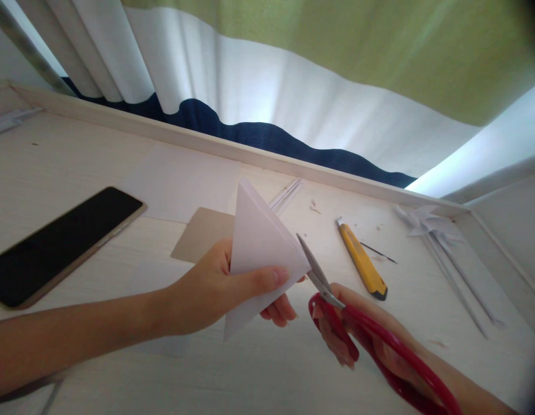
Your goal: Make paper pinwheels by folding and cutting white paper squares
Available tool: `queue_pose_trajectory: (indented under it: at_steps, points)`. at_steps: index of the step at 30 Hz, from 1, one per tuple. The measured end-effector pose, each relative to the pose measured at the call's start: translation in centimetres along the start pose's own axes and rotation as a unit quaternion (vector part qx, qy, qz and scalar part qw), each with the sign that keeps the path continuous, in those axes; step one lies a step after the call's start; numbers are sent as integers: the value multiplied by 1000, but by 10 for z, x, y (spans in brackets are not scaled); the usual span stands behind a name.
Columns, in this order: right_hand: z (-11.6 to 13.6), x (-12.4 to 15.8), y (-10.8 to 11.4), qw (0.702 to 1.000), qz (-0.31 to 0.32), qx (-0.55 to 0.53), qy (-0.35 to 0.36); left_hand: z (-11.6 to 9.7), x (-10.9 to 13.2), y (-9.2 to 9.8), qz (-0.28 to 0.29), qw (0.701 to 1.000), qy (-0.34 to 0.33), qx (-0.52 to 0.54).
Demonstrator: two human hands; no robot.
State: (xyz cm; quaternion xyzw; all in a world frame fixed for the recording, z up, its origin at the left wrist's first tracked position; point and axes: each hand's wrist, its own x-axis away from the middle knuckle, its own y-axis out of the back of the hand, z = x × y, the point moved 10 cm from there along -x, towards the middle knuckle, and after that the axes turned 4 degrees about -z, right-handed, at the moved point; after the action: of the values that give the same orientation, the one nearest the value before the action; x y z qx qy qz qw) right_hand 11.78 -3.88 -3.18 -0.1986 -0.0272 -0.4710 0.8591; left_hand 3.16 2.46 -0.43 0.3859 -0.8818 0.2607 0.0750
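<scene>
My left hand (232,288) pinches a white sheet of paper (261,236) folded into a triangle, thumb on the near face and fingers behind. The paper is held up above the table, one corner pointing right. In my right hand (362,317) is a pair of scissors (336,305) with red handles and metal blades. The blades are at the paper's right corner; whether the corner lies between them I cannot tell. Part of the right hand is hidden behind the red handles.
A black-screened phone (68,242) lies at left. Behind the paper are a beige card (202,230), a white sheet (181,178) and rolled paper sticks (287,195). At right lie a yellow utility knife (360,256), a thin dark rod (379,252) and a paper pinwheel (422,222). A raised ledge (232,144) borders the curtain.
</scene>
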Motion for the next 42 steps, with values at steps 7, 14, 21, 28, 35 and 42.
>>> queue_pose_trajectory:
  at_steps: [7,14,21,28,35,42]
  points:
    - [5,5,-5,998,-22,-13,-54,1,2,-1,13,1000,2,9]
    - [12,5,-10,993,-51,-14,-107,1,0,-2,17,1000,-3,6]
    - [10,7,-9,992,-54,-6,-118,1,1,-3,20,1000,-2,8]
    - [-4,3,-1,999,-13,-26,-40,1,1,-2,15,1000,-2,11]
    - [-4,3,-1,999,-12,10,-29,1,2,-2,16,1000,-1,-9]
    - [-1,4,1,999,-28,28,-25,0,2,-3,11,999,8,-29]
